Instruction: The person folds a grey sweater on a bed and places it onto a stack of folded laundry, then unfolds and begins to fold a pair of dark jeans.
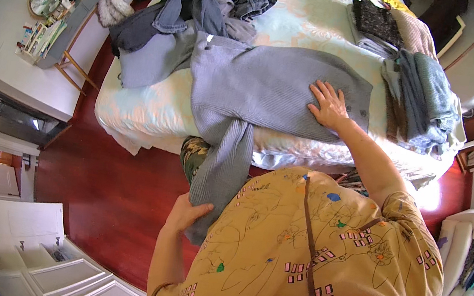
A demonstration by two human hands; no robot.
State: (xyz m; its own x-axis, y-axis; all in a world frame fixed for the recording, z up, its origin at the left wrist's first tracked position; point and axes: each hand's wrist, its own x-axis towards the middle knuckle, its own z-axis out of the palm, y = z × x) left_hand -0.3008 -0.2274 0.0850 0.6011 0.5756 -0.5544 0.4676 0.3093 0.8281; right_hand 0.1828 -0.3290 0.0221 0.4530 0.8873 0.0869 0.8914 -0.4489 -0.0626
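A grey ribbed knit sweater (271, 80) lies on its side across the near part of the bed, with a small white label at its left end and dark buttons near its right end. One sleeve (227, 153) hangs over the bed's edge towards me. My left hand (186, 212) grips the lower end of that sleeve, thumb on top and the other fingers hidden behind the cloth. Flat on the right part of the sweater rests my right hand (329, 105), its fingers spread.
A loose heap of dark jeans and grey clothes (208, 10) covers the bed's far left. Folded clothes (417, 91) stand in stacks on the right. The patterned bedspread (127, 108) hangs over the near edge. A dressing table (76, 22) with a round mirror stands left.
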